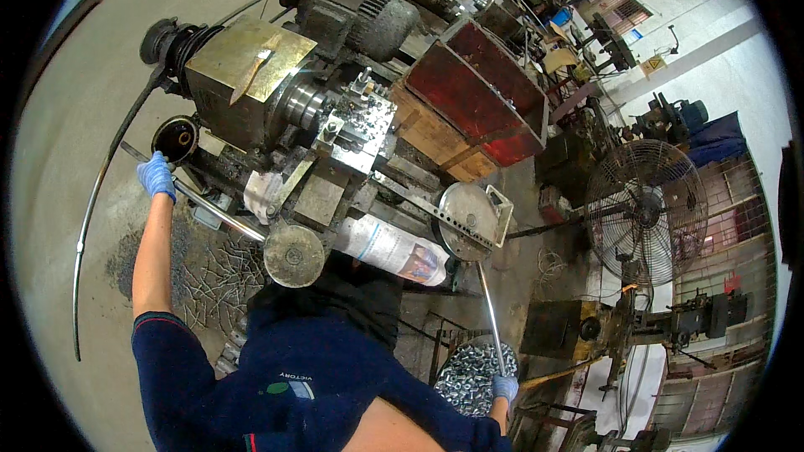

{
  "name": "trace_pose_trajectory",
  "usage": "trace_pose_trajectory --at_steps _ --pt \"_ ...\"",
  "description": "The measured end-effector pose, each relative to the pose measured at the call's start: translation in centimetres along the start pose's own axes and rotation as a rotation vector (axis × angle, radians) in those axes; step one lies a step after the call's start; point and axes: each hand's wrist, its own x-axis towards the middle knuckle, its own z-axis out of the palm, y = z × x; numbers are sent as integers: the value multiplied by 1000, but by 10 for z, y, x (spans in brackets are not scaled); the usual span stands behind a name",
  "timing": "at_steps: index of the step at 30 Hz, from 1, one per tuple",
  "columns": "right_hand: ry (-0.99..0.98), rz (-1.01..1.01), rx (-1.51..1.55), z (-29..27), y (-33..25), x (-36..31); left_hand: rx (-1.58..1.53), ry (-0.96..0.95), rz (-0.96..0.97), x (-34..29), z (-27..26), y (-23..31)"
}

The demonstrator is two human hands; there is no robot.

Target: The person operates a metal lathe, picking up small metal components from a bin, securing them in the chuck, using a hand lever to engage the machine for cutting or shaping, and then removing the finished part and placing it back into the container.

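My left hand, in a blue glove, is closed round a long metal lever at the left of a small lathe. That lever slants down toward a round metal disc at the machine's front. My right hand, also gloved, grips the lower end of a second lever, which hangs from a larger disc at the right. Just beside that hand is a container full of small shiny metal parts. A chuck faces the tool block.
A brush lies on the brass-coloured headstock cover. Behind it stands a motor, with a red open-topped box to its right. A caged fan stands at the right. Scrap rods and chips litter the floor at left.
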Motion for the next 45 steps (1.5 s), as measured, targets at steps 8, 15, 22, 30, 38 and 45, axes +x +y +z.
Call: trace_pose_trajectory --at_steps 8,15,22,30,38,45 --pt "25 -43 -38 4 -1 -2 -91 -18 -12 16 0 -14" --pt "86 -21 12 -8 -9 -23 -55 23 -29 13 4 -10" --pt "-2 -19 58 -15 -11 -28 -60 4 -10 12 3 -11" --pt "-74 51 -17 -2 -6 -16 -60 -2 -17 2 1 1" --pt "112 -13 -18 -8 -13 -41 -36 7 -15 6 2 -2" --pt "-34 74 28 -8 -11 -37 -98 -15 -31 16 4 -13"
